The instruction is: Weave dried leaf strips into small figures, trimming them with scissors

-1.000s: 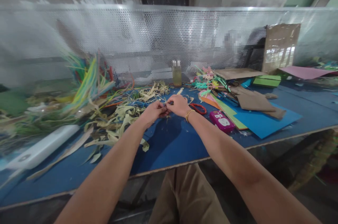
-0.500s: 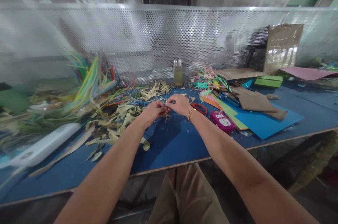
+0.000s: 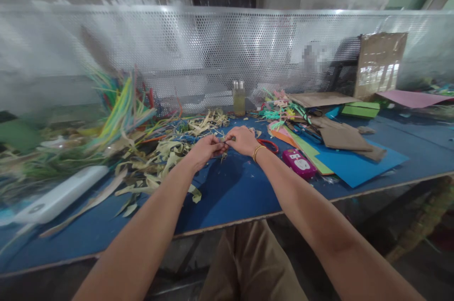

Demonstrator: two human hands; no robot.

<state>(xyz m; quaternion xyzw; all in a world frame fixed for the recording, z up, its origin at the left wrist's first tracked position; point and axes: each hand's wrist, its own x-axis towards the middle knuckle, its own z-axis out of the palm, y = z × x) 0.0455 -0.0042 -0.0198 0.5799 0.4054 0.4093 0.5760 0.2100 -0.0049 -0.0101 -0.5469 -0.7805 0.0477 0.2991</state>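
Observation:
My left hand [image 3: 209, 148] and my right hand [image 3: 242, 140] meet fingertip to fingertip over the blue tabletop [image 3: 234, 197]. Both are pinched on something small and thin, mostly covered by the fingers, so its kind cannot be made out. A tangle of pale dried leaf strips [image 3: 166, 157] lies just left of my left hand. Beside my right wrist, which wears a gold bracelet, the red handle loops of what look like scissors [image 3: 271, 145] rest on the table. A purple box [image 3: 299, 163] with a white figure is farther right.
A white power strip [image 3: 67, 192] and bundles of coloured strips [image 3: 122, 112] occupy the left side. A glass jar [image 3: 239, 98] stands behind my hands. Coloured paper [image 3: 369, 164] and brown cardboard [image 3: 342, 133] lie right. A perforated metal screen [image 3: 213, 50] runs along the back.
My fingers have shifted slightly, and a little more of a thin dark bit shows between the fingertips. Everything on the table stays where it was.

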